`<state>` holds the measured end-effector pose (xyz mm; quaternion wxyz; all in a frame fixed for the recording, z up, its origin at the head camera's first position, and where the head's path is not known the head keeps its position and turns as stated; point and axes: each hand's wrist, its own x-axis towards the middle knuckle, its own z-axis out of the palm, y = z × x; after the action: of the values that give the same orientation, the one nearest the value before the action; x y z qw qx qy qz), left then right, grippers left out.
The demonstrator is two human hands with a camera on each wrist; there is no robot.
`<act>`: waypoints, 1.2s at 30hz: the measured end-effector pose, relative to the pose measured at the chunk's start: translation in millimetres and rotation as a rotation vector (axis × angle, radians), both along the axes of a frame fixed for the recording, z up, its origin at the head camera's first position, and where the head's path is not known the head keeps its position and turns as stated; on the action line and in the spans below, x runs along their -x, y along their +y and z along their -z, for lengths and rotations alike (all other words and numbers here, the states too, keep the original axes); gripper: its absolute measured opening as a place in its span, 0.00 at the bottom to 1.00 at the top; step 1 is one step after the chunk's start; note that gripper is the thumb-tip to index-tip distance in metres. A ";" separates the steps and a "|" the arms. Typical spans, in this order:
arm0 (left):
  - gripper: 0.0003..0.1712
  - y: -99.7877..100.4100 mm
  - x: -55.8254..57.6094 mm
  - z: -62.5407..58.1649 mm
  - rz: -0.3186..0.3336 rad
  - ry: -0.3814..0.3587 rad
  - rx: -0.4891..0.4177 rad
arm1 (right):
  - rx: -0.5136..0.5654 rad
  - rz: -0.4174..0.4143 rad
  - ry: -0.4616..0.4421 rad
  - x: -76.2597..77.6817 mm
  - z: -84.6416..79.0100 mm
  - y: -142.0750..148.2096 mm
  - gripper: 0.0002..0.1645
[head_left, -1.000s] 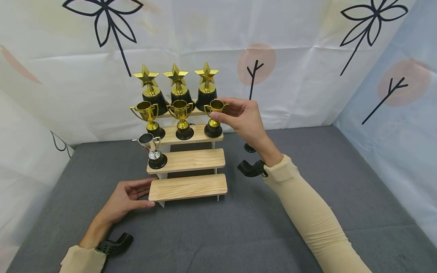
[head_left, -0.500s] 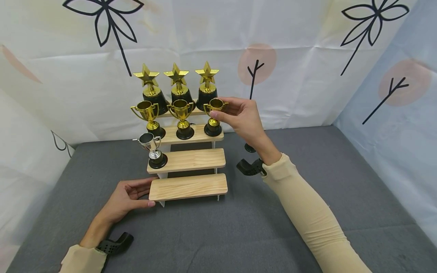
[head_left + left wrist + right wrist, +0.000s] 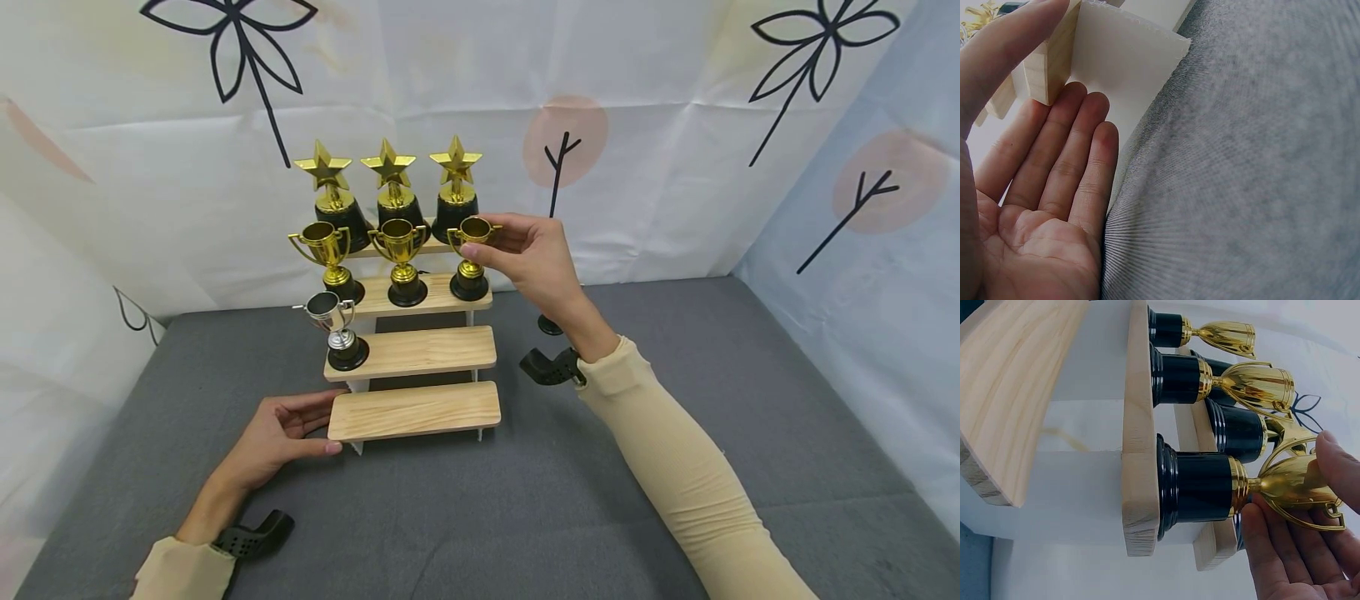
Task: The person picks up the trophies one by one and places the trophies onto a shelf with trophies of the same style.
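My right hand [image 3: 536, 254] pinches a small gold trophy cup [image 3: 1291, 481] between thumb and fingers. This cup stands upright at the right end of the second shelf from the top, its black base against the wood. Two matching gold cups, one in the middle [image 3: 401, 250] and one at the left [image 3: 326, 246], share that shelf. Lower down, a silver trophy cup [image 3: 341, 333] stands at the left of the third shelf. My left hand [image 3: 273, 437] touches the left end of the bottom shelf [image 3: 414, 412], its fingers straight in the left wrist view.
Star trophies, such as the right one [image 3: 455, 192], line the top shelf behind the gold cups. A black round base [image 3: 550, 325] shows on the grey cloth [image 3: 480, 517] by my right wrist, the part above it hidden. A printed white curtain [image 3: 652, 192] hangs behind.
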<state>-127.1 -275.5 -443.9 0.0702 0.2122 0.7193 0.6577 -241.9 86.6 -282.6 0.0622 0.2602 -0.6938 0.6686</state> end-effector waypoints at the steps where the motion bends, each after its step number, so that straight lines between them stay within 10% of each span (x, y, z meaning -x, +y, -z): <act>1: 0.38 0.1 0.1 0.1 0.001 0.001 -0.001 | -0.001 0.000 0.002 -0.2 -0.2 -0.1 0.25; 36: 0.38 -0.1 0.9 1.5 0.017 -0.001 -0.026 | -0.005 0.034 -0.022 2.7 4.4 -6.4 0.26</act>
<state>-128.0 -275.6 -445.3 0.0734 0.2189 0.7087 0.6667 -244.6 80.3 -287.0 0.0651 0.2411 -0.7003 0.6688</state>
